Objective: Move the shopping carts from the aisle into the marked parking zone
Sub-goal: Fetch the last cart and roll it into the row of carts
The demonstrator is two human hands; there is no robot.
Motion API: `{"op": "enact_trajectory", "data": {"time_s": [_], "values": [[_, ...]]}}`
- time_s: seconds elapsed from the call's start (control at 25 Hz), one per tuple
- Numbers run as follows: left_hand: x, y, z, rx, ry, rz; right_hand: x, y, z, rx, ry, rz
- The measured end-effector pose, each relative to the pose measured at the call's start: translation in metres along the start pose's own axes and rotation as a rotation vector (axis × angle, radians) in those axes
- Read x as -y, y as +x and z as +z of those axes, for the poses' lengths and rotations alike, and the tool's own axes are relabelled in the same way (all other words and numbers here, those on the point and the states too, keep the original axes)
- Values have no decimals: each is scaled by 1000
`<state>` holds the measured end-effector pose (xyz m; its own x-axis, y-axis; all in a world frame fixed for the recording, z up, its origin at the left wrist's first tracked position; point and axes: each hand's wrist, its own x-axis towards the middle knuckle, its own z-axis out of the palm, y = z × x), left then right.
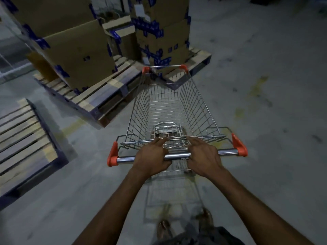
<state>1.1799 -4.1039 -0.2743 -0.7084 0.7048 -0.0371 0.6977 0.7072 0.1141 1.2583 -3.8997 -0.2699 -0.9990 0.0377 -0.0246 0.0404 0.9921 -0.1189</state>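
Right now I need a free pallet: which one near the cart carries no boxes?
The pallet at the left edge: its slats lie bare, while the other pallet ahead of the shopping cart bears cardboard boxes.

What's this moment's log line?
left hand, right hand grip chrome handlebar | silver wire shopping cart empty | ahead: wooden pallet, cardboard boxes

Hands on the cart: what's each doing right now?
Left hand: grips the chrome handle bar of the silver wire shopping cart, forefinger straight.
Right hand: grips the same bar.
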Motion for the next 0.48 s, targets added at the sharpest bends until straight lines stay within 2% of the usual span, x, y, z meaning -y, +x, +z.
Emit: {"op": "enact_trajectory", "data": {"time_s": [0.2,0.36,0.48], "values": [[-26,18,4,15,35,114,-24,-24,-3,-15,-73,94],[-54,38,2,-101,78,262,-48,-44,-4,-3,-113,208],[-87,55,-2,-16,144,274,-68,-58,-15,20,-129,308]]}}
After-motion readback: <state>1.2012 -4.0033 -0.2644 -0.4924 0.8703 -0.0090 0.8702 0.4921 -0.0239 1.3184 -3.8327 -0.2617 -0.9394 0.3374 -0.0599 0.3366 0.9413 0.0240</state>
